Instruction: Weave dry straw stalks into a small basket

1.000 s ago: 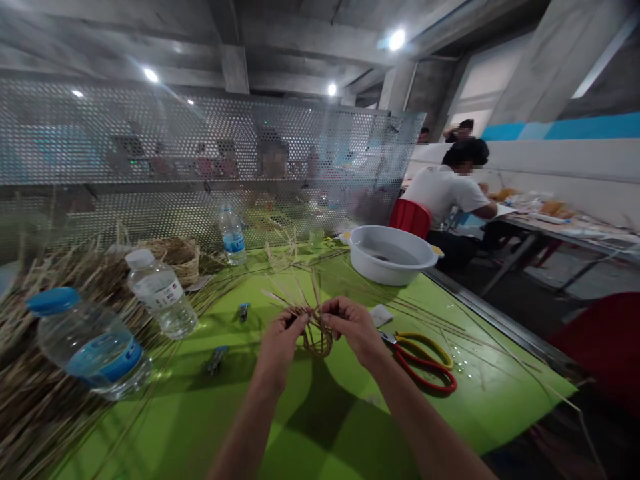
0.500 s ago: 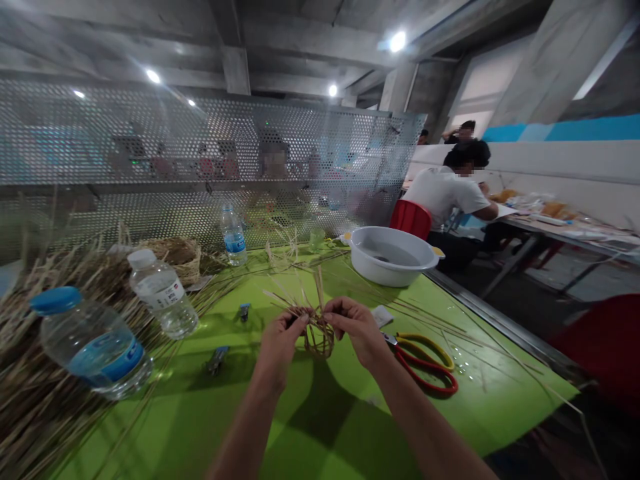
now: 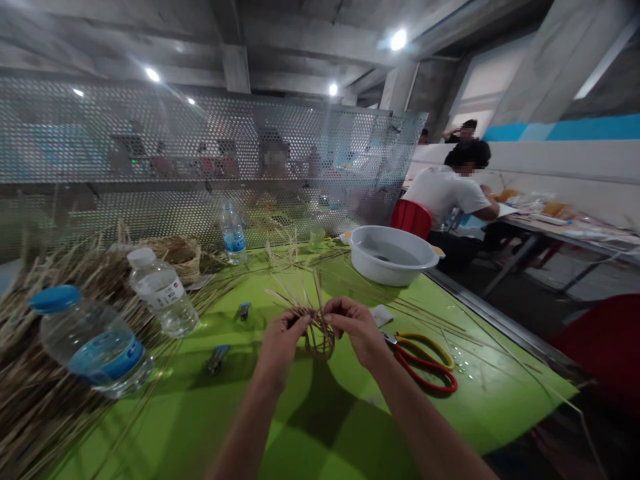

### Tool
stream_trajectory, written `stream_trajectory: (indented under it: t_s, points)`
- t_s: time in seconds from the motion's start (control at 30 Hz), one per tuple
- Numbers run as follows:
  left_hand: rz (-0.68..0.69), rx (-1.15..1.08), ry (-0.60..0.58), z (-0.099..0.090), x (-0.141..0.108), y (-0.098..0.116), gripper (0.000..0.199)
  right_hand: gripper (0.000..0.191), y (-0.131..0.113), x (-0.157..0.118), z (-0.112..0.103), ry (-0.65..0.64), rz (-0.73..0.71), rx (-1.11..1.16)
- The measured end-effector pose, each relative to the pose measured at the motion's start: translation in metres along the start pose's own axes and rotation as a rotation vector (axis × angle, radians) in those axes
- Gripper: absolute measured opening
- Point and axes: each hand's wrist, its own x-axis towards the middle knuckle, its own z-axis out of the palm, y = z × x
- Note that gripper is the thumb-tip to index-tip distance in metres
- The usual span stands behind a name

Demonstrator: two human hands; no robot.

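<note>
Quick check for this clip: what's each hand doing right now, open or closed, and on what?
Left hand: closed, pinching the weave on its left side.
Right hand: closed, pinching the weave on its right.

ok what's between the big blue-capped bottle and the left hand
In the head view, a small clip lies on the green table between the bottle and the left hand, with thin straw strands nearer the bottle.
</note>
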Motion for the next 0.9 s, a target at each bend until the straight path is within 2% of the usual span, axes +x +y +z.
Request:
stream_trajectory:
  t_s: [0.47,0.9]
  points:
    - [0.001,0.026,-0.017,-0.0012,0.0022,-0.0033,0.024,0.016,-0.0007,0.0012,0.0012,-0.002,0.023,-0.135]
    - [0.004,0.029,-0.025,-0.0016,0.0024,-0.0045,0.023,0.011,-0.0030,-0.0022,0.0040,-0.017,-0.005,-0.045]
